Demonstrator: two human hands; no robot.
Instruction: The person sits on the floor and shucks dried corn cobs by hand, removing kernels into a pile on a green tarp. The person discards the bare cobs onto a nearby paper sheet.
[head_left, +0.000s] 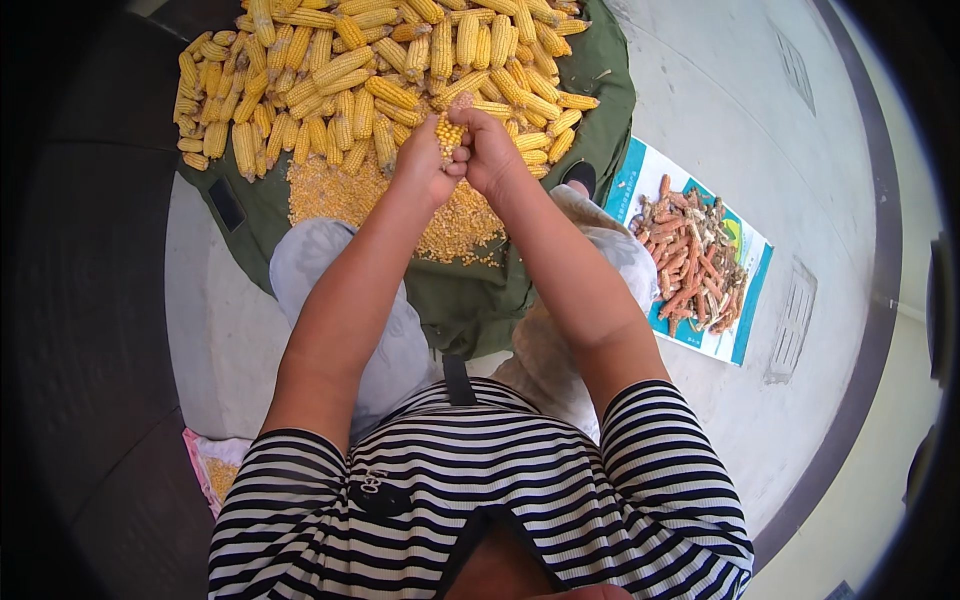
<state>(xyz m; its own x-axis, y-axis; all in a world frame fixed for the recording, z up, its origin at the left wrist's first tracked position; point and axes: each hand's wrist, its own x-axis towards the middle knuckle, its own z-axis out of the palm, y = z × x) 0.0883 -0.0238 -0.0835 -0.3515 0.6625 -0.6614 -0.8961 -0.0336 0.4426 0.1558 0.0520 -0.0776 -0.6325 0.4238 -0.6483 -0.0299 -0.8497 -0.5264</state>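
My left hand (425, 165) and my right hand (482, 148) meet around a corn cob (449, 135), both with fingers closed on it; yellow kernels show between them and a pale pinkish end sticks up at the top. Just beyond them lies a heap of whole yellow corn ears (340, 70). Loose kernels (335, 195) are spread beneath my arms, on a dark green sheet (600, 90).
To the right, a white and teal flattened sack (738, 345) holds a pile of bare reddish cobs (680, 250) on the pale concrete floor (780, 170). A cloth with some kernels (222, 470) lies at lower left. My knees flank the kernels.
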